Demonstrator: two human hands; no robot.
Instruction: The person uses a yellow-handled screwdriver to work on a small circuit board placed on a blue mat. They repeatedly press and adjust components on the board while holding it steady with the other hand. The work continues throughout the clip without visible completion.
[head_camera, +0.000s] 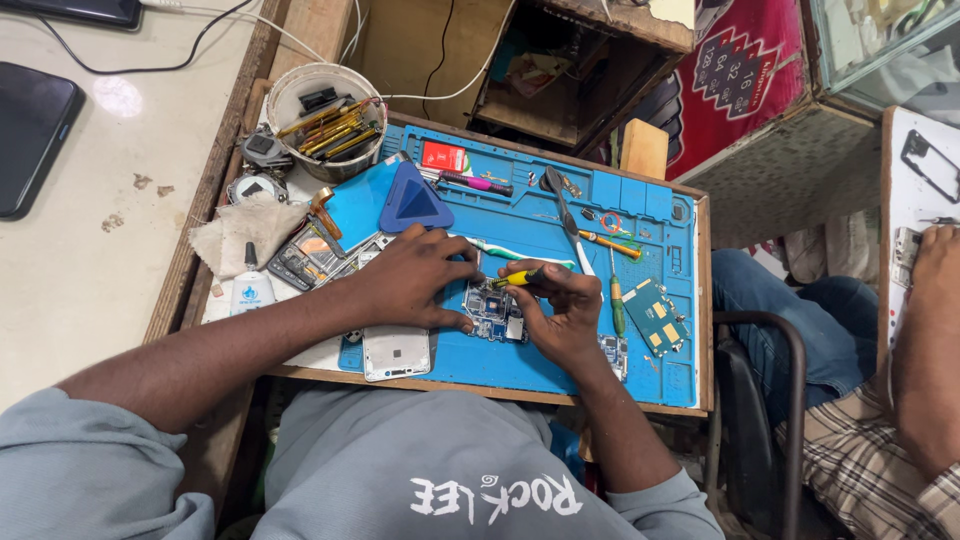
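A blue work mat (560, 365) fills the middle of the frame, laid on a wooden bench, with a pale counter (110, 240) running down the left edge. On the mat, just left of centre, the left hand (410, 280) lies palm down with fingers spread and slightly curled, pressing on a small circuit board (492, 312) at centre frame, gripping nothing. The right hand (562, 305), just right of centre, is curled around a yellow-handled screwdriver (522, 278), pinched between thumb and fingers, its tip pointing left toward the board; the tip itself is hidden behind the left fingers. Below the left hand a white phone back (396, 352) lies flat at the mat's lower edge. A blue triangular pick (413, 203) sits above the left hand, and a round tub of tools (325, 115) stands at upper centre-left. A green board (655, 318) rests to the right, near a green-handled screwdriver (617, 300). At the right edge another person's arm (925, 350) is cut off by the frame, its hand hard to make out
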